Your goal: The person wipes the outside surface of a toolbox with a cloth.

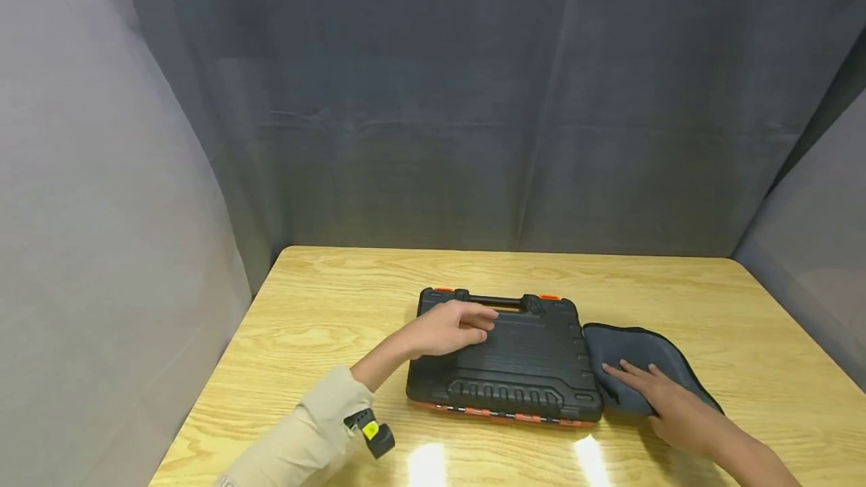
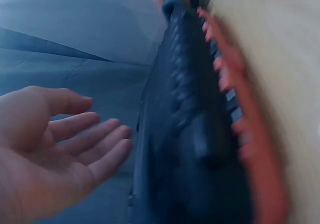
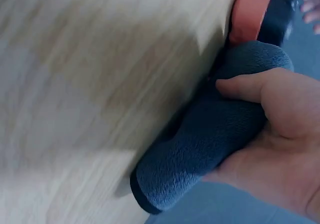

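A black plastic tool case (image 1: 510,363) with orange trim lies flat on the table, its carrying handle (image 1: 497,300) on the far side. My left hand (image 1: 449,328) is held over the case's left part, fingers loosely extended and holding nothing. In the left wrist view that hand (image 2: 65,149) shows its palm and slightly bent fingers beside the case (image 2: 185,109). Against the case's right side lies a dark grey, fleecy padded fabric piece (image 1: 632,340) with black edging. My right hand (image 1: 676,404) rests on it with fingers spread; in the right wrist view the thumb (image 3: 245,86) lies along its near side.
The wooden table (image 1: 325,299) has rounded far corners. A dark grey curtain (image 1: 419,134) hangs behind it, with pale cloth walls at the left (image 1: 108,209) and right (image 1: 812,246). A small black device with a yellow mark (image 1: 370,431) is strapped to the left sleeve.
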A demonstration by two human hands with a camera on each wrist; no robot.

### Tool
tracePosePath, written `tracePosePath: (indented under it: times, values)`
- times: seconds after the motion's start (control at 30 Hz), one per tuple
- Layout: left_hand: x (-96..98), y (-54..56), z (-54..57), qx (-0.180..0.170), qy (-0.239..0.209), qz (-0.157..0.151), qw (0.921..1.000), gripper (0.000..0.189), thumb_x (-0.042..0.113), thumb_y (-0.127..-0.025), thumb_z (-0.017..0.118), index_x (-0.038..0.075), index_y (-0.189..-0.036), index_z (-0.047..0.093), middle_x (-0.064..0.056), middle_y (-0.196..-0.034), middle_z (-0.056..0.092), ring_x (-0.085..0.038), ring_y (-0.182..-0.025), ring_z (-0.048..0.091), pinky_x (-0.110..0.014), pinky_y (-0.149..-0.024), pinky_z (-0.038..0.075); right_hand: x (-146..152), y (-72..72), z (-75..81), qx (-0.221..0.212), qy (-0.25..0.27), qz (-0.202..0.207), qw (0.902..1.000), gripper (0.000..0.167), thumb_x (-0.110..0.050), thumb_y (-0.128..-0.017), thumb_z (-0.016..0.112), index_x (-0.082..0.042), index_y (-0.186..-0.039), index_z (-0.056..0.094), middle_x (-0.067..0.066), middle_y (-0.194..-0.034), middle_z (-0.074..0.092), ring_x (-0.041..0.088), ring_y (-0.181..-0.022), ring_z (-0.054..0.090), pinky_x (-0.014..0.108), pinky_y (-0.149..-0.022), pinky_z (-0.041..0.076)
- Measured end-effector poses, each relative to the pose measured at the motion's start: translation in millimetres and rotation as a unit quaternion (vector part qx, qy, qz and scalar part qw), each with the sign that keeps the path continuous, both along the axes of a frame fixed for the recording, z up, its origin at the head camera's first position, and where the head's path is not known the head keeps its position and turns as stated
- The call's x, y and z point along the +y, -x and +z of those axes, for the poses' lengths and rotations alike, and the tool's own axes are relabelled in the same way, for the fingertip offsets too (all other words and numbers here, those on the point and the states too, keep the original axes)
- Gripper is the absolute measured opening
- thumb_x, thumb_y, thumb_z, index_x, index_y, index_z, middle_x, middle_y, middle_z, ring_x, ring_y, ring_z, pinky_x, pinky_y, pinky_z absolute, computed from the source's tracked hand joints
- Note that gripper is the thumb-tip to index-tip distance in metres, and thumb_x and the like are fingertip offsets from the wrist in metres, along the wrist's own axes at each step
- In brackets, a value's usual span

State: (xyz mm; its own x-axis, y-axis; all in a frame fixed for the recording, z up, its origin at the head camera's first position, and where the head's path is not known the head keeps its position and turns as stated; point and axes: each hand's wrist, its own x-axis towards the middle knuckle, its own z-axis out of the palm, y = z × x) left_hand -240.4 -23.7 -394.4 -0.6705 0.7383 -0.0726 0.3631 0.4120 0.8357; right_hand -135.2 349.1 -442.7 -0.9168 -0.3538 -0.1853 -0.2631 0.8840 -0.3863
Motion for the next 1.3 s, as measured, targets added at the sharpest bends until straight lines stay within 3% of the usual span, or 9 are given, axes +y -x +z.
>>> tracePosePath:
  times: [0.17, 0.27, 0.37, 0.47, 0.6, 0.73, 0.97, 1.1, 1.3]
  values:
    - [19.9, 24.6, 9.2, 0.081, 0.112, -0.019, 0.9902, 0.042, 0.012, -0.106, 0.050, 0.006, -0.147, 0.048, -0.012, -0.142, 0.055, -0.023, -0.129, 0.053, -0.033, -0.100, 0.047, -10, -6.0, -2.7, -0.022, -0.032, -0.017, 0.9991, 0.081, 0.013, -0.080, 0.071, -0.006, -0.152, 0.041, 0.039, -0.149, 0.029, 0.073, -0.127, 0.019, 0.087, -0.081, 0.026]
    - [30.0, 36.5, 8.1, 0.113, 0.160, -0.019, 0.9804, 0.043, 0.013, -0.107, 0.048, 0.006, -0.148, 0.046, -0.011, -0.145, 0.052, -0.022, -0.125, 0.056, -0.034, -0.100, 0.047, -14, -9.7, -2.1, -0.038, -0.015, -0.025, 0.9988, 0.079, 0.011, -0.083, 0.069, -0.007, -0.153, 0.039, 0.039, -0.151, 0.025, 0.073, -0.129, 0.014, 0.089, -0.082, 0.020]
    - [33.6, 46.5, 1.7, 0.130, 0.204, -0.014, 0.9703, 0.043, 0.015, -0.107, 0.046, 0.007, -0.150, 0.045, -0.009, -0.136, 0.059, -0.018, -0.092, 0.062, -0.030, -0.088, 0.046, -19, -9.0, -0.2, -0.055, 0.004, -0.024, 0.9982, 0.077, 0.011, -0.085, 0.067, -0.006, -0.154, 0.038, 0.039, -0.152, 0.022, 0.073, -0.130, 0.011, 0.090, -0.082, 0.015]
    - [34.2, 54.9, -3.9, 0.138, 0.232, -0.007, 0.9628, 0.043, 0.016, -0.109, 0.043, 0.007, -0.150, 0.044, -0.009, -0.127, 0.062, -0.018, -0.072, 0.052, -0.033, -0.079, 0.041, -24, -5.9, 2.9, -0.059, 0.011, -0.020, 0.9980, 0.076, 0.012, -0.085, 0.065, -0.007, -0.154, 0.038, 0.039, -0.153, 0.022, 0.072, -0.130, 0.011, 0.090, -0.082, 0.014]
    - [33.3, 63.9, -6.9, 0.152, 0.267, 0.000, 0.9517, 0.042, 0.017, -0.108, 0.043, 0.009, -0.150, 0.046, -0.007, -0.140, 0.057, -0.017, -0.101, 0.062, -0.033, -0.086, 0.046, -30, -2.0, 4.6, -0.052, 0.007, -0.014, 0.9985, 0.075, 0.013, -0.085, 0.064, -0.007, -0.153, 0.040, 0.039, -0.153, 0.024, 0.071, -0.131, 0.012, 0.089, -0.084, 0.016]
    - [33.5, 70.9, -10.1, 0.177, 0.303, 0.000, 0.9364, 0.041, 0.017, -0.107, 0.047, 0.011, -0.147, 0.051, -0.005, -0.146, 0.052, -0.022, -0.130, 0.052, -0.036, -0.101, 0.046, -34, -1.7, 4.4, -0.057, 0.003, -0.017, 0.9982, 0.076, 0.013, -0.085, 0.063, -0.008, -0.154, 0.040, 0.038, -0.153, 0.024, 0.069, -0.132, 0.013, 0.088, -0.085, 0.017]
    - [35.4, 76.8, -17.6, 0.175, 0.332, -0.015, 0.9268, 0.028, 0.017, -0.107, 0.049, 0.011, -0.126, 0.069, -0.005, -0.111, 0.069, -0.016, -0.085, 0.060, -0.028, -0.071, 0.045, -35, -2.2, 6.9, -0.057, 0.013, -0.011, 0.9982, 0.075, 0.015, -0.084, 0.064, -0.005, -0.152, 0.041, 0.039, -0.152, 0.025, 0.071, -0.130, 0.015, 0.089, -0.083, 0.018]
    - [35.1, 77.5, -18.8, 0.158, 0.357, -0.017, 0.9203, 0.024, 0.015, -0.107, 0.046, 0.011, -0.103, 0.069, -0.003, -0.081, 0.057, -0.015, -0.067, 0.044, -0.029, -0.062, 0.035, -37, -1.9, 7.2, -0.060, 0.012, -0.008, 0.9981, 0.075, 0.015, -0.084, 0.064, -0.005, -0.152, 0.041, 0.039, -0.152, 0.025, 0.071, -0.130, 0.016, 0.089, -0.083, 0.018]
    - [30.6, 82.7, -20.9, 0.144, 0.382, -0.040, 0.9118, 0.028, 0.010, -0.105, 0.045, 0.013, -0.081, 0.058, 0.000, -0.071, 0.044, -0.014, -0.063, 0.037, -0.029, -0.060, 0.031, -37, -0.6, 7.4, -0.055, 0.014, -0.006, 0.9984, 0.075, 0.015, -0.084, 0.064, -0.005, -0.152, 0.041, 0.039, -0.152, 0.025, 0.071, -0.129, 0.016, 0.089, -0.082, 0.018]
